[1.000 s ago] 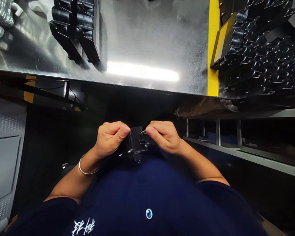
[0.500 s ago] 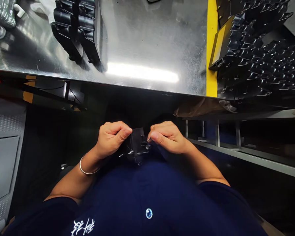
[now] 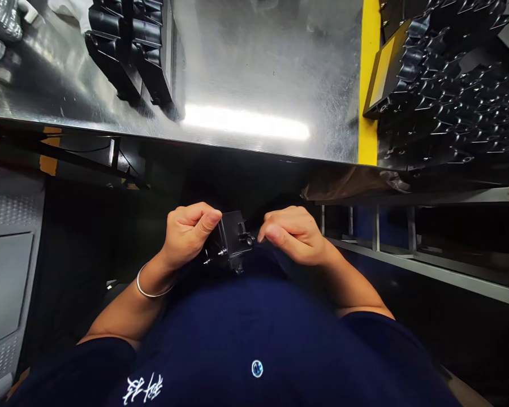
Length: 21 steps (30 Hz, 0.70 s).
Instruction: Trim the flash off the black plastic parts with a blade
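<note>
My left hand is closed, thumb and fingers pinching the edge of a small black molded part. The part is held low in front of my body, below the table's front edge. It has a flat face, small round fittings on its right side and shiny pins at its lower left. My right hand is just right of the part, a small gap away. Its thumb presses against curled fingers, and anything small between them is hidden.
Ahead is a metal table with yellow tape along its right part. Two rows of black parts stand at left; many more black parts crowd the right. A metal frame is low at right, a grey cabinet at left.
The black part and my left hand have moved slightly left and up. My right hand has drawn away from the part's right side, leaving a gap.
</note>
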Tool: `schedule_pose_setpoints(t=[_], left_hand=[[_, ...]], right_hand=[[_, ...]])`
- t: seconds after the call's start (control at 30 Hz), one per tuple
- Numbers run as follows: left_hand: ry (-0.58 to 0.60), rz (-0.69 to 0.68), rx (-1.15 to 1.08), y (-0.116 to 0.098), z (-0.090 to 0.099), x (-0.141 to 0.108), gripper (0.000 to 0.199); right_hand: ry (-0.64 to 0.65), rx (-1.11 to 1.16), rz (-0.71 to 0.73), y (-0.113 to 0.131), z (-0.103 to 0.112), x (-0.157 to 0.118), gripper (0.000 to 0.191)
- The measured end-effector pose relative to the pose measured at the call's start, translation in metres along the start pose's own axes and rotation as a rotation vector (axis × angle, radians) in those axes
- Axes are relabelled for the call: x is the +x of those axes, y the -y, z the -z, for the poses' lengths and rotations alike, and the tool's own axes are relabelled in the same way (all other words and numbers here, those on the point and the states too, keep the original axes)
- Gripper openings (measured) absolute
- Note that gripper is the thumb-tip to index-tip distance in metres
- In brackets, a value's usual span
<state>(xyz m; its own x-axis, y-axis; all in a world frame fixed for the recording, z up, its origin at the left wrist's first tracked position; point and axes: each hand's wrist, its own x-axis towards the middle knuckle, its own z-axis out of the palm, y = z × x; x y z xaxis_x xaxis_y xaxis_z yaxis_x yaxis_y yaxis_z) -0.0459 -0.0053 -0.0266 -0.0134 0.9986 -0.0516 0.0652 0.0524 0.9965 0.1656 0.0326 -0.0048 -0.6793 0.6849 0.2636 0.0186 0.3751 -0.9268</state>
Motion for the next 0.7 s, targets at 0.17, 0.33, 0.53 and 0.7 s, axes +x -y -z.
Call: schedule_pose_setpoints(t=[0.17,0.33,0.53,0.7], left_hand=[[0.005,0.033,-0.002,-0.0006,-0.0003,-0.0003,0.046],[0.017,0.054,-0.010,-0.0004,-0.0026,-0.0004,0.048],[0.021,0.068,-0.019,-0.0011,-0.0043,0.0005,0.049],[0.037,0.080,-0.013,0.0001,-0.0040,0.0000,0.049]], right_hand=[[-0.048,-0.197,0.071,-0.0047,-0.0084,0.0024,0.033],[-0.008,-0.195,0.079,-0.0051,-0.0079,0.0024,0.036],[-0.075,-0.234,0.093,-0.0058,-0.0083,0.0016,0.032],[0.038,-0.200,0.041,-0.0046,-0.0052,0.0026,0.040]])
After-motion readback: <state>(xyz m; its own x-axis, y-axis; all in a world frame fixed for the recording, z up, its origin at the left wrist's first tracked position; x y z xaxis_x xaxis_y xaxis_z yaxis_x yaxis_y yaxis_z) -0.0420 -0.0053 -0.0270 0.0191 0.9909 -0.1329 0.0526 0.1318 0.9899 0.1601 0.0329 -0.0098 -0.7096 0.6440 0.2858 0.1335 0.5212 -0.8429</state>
